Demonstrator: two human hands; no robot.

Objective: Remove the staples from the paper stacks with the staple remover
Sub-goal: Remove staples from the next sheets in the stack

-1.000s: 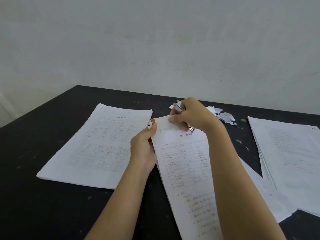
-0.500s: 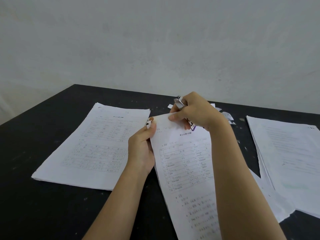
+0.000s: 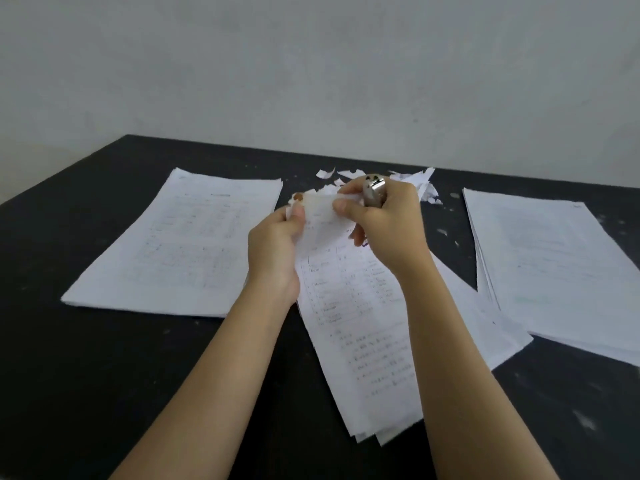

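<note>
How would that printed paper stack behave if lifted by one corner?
Probably floppy: the white printed paper stack bends up where the left hand and right hand pinch its top. Likely prone to slipping apart: its sheets fan out at the near end.

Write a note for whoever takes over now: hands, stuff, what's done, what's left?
Left hand pinches the top corner of the middle stack.
Right hand grips the staple remover and pinches the same top edge.
Left stack and right stack lie flat on the table; paper scraps behind the hands.
Done: cannot tell which stacks are staple-free.
Left: free this corner, then check the others.
</note>
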